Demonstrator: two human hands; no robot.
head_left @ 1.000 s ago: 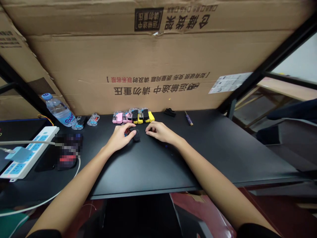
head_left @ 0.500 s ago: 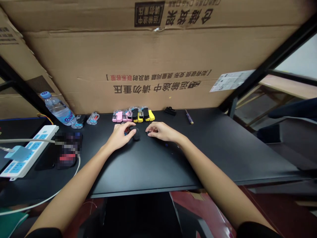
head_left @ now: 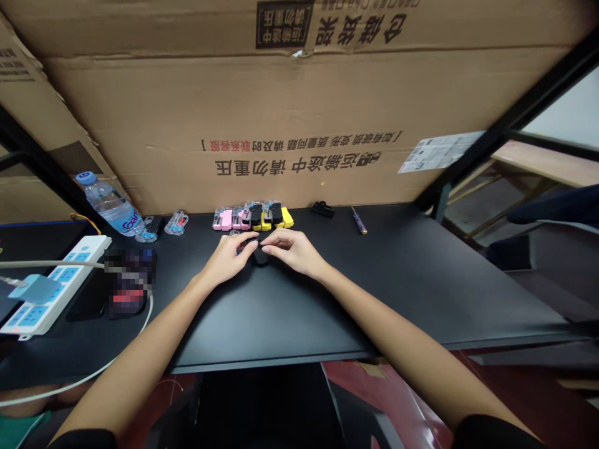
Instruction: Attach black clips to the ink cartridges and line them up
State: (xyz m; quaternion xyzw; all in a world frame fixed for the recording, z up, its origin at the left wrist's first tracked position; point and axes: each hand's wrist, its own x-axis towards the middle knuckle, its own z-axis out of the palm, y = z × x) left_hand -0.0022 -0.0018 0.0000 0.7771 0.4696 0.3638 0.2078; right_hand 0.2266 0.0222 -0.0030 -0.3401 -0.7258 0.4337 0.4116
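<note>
Passage between the left hand (head_left: 231, 257) and the right hand (head_left: 296, 252) was blocked by a small black piece (head_left: 261, 257). Just beyond both hands, the way was barred by a row of pink, yellow and black units (head_left: 253, 218), backed by cardboard (head_left: 299, 112). Right of the right hand, wide room was offered by the desktop (head_left: 421, 287), narrowed only at the back by a screwdriver (head_left: 359, 221). Well left of the left hand, movement was hemmed in by a power strip (head_left: 58, 284).

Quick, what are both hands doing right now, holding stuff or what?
Left hand: closed, holding the small black thing.
Right hand: fingers bent in at the black thing's edge; whether they grip anything cannot be told.
</note>
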